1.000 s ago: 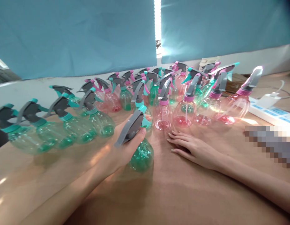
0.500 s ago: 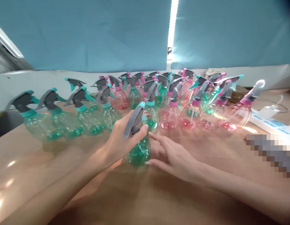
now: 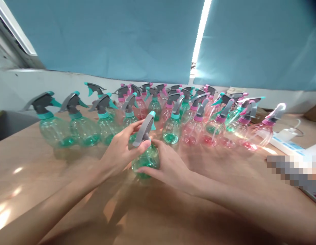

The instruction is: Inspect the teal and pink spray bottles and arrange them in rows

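In front of me a green spray bottle (image 3: pixel 147 158) with a grey and turquoise trigger head is held between both hands. My left hand (image 3: pixel 123 144) is closed around its neck just under the head, the thumb at the front. My right hand (image 3: pixel 169 161) wraps the round clear body from the right, thumb across the front and fingers behind, partly hidden. Just behind stands another green spray bottle (image 3: pixel 172 127), apart from my hands. A row of green spray bottles (image 3: pixel 55 131) stands to the left.
Pink spray bottles (image 3: pixel 190 131) and mixed ones fill the back of the brown table (image 3: pixel 224 183). A white power strip (image 3: pixel 284 143) with a plugged-in adapter lies at the right. Blue blinds (image 3: pixel 109 37) hang behind; a pixelated patch covers something at right.
My right hand has closed onto the bottle's body, where before it was open beside it. The view has turned slightly, shifting the rows of bottles.
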The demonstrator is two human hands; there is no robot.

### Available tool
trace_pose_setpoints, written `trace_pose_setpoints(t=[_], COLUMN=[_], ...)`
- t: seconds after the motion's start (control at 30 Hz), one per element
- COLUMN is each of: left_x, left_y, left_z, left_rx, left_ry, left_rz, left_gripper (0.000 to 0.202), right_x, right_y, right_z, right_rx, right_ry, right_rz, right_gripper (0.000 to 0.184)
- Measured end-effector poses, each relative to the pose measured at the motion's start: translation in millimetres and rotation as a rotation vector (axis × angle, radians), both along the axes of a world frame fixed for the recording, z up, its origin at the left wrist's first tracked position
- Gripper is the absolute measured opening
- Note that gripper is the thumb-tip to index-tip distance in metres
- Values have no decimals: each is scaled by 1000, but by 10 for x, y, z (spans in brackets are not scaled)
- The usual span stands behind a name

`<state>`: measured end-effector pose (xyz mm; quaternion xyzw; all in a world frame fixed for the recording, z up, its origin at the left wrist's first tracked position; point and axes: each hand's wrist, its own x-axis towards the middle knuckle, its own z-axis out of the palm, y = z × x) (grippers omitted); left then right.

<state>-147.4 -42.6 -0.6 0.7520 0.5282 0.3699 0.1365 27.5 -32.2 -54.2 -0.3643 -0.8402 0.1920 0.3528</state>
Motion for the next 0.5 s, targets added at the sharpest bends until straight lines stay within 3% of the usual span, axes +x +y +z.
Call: trace_pose_setpoints(t=[0.13, 0.27, 0.5], left_x=[-241, -287, -194], left_y=[-67, -94, -175], left_z=[-325, -621, -754], left_rx=[29, 84, 141], left_ry=[-36, -9, 153], left_rz=[65, 53, -81], left_gripper=[36, 19, 16], right_x=[41, 29, -91], right_y=[123, 322, 516], right_z=[30, 31, -21], right_rx=[50, 125, 177], right_ry=[-57, -108, -118], right_rz=[-70, -130, -270], right_gripper=[68, 63, 68])
